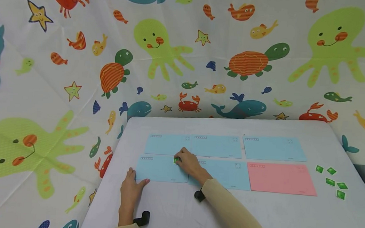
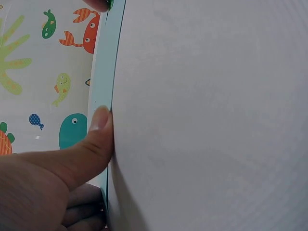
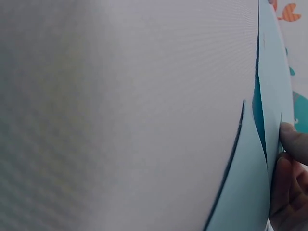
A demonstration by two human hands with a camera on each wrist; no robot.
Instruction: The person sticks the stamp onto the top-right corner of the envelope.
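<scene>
A blue envelope (image 1: 158, 171) with a row of small printed boxes lies at the front left of the table. My left hand (image 1: 130, 189) rests at its lower left corner, fingers along the left side and thumb (image 2: 98, 130) on the bottom edge. At the envelope's upper right corner, my right hand (image 1: 188, 163) pinches a small green square sticker (image 1: 175, 160) between thumb and fingertips, which partly cover it. In the right wrist view, the right thumb (image 3: 293, 142) and curled fingers meet at the blue paper.
More blue envelopes (image 1: 274, 149) lie in two rows, with a pink envelope (image 1: 283, 179) at the front right. Several loose green stickers (image 1: 330, 182) are scattered on the white table (image 1: 289, 218) to the right. Behind hangs a sea-animal curtain (image 1: 171, 89).
</scene>
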